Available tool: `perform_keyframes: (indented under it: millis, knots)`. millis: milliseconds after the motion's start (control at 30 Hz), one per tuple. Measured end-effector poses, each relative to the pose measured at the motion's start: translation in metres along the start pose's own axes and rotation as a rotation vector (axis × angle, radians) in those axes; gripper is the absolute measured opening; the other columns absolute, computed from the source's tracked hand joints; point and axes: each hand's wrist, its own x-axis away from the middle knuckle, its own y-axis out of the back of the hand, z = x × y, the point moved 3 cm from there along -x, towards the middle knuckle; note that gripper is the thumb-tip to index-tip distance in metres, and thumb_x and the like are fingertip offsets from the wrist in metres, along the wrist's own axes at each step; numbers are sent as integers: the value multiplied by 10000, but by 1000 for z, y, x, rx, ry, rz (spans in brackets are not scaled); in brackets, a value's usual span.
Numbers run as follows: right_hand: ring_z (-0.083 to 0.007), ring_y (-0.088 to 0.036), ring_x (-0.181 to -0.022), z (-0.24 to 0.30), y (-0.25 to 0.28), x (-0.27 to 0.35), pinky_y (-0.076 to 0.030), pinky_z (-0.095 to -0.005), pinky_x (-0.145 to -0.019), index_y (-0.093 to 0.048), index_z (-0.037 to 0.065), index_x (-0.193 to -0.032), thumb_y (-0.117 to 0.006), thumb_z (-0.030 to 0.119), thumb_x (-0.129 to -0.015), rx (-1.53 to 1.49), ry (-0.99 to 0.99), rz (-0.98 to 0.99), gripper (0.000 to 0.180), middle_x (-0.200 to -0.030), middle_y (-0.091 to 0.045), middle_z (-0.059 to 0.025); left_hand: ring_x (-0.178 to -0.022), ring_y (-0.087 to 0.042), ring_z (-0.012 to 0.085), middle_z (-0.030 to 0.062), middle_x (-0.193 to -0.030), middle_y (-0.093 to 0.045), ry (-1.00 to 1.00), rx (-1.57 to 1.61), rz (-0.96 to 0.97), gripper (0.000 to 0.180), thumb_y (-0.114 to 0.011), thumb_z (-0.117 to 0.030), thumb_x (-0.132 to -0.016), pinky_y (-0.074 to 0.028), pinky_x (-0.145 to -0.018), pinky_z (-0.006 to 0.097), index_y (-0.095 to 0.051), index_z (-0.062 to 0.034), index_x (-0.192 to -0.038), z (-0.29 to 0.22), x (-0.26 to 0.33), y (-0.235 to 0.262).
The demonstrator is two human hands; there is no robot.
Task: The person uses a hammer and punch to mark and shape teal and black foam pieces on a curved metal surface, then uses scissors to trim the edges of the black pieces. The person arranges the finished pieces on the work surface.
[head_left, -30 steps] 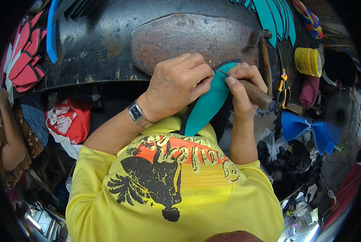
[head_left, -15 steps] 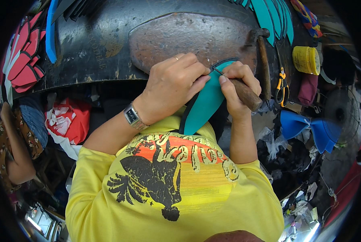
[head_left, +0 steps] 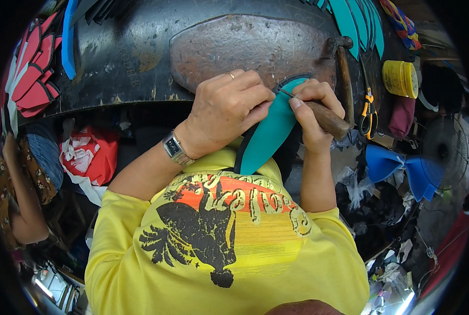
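A teal, leaf-shaped sole piece (head_left: 270, 128) with a black edge slants from my chest up to the near edge of the worktop. My right hand (head_left: 314, 107) is closed round an awl (head_left: 328, 121) with a wooden handle. The awl's thin metal shaft reaches left across the upper part of the sole piece, by its black rim. My left hand (head_left: 228, 105) is closed, fingertips pinched together beside the awl's tip at the sole's left side. What the left fingers pinch is hidden.
A worn brown slab (head_left: 250, 47) lies on the black worktop (head_left: 124, 79), with a hammer (head_left: 344, 79) at its right. Orange-handled scissors (head_left: 369, 113) and a yellow tub (head_left: 400, 79) stand further right. Teal pieces (head_left: 350, 23) and red pieces (head_left: 30, 89) lie at the sides. Another person's arm (head_left: 27, 210) is at left.
My right hand and the awl have shifted slightly right, with the handle end lying a little further out. The left hand stays closed beside the sole piece.
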Motion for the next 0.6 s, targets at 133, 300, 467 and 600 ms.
perform_keyframes:
  millis: [133,300,467,600]
  knots:
    - [-156,-589,-660,1,-2,0,-469,-279,-634,-592,-12,-808,-663,-19,-756,78,7,31,88,-756,-626,-99,-713,-646,216,36,-794,-650,-5,10,-16,172,-790,-103,-719,-520,-622,315,-728,-93,-880,0,0,0]
    - [-151,-579,-650,1,-1,-1,-461,-279,-624,-588,-15,-793,-658,-16,-749,-47,-33,-13,82,-740,-618,-92,-719,-645,215,35,-792,-646,-38,-9,-7,175,-786,-116,-726,-523,-630,319,-723,-96,-888,1,0,-1]
    - [-143,-564,-645,4,-1,1,-453,-281,-621,-580,-15,-779,-658,1,-758,38,-23,72,82,-734,-611,-80,-744,-633,216,35,-848,-650,-84,-49,16,222,-792,-159,-736,-523,-638,326,-719,-93,-935,-3,6,2]
    - [-135,-577,-659,4,-2,4,-462,-272,-637,-596,-14,-797,-659,5,-775,50,-21,57,69,-750,-631,-79,-860,-600,239,48,-927,-615,-59,-98,72,324,-811,-268,-722,-489,-746,356,-686,-102,-970,-15,12,7]
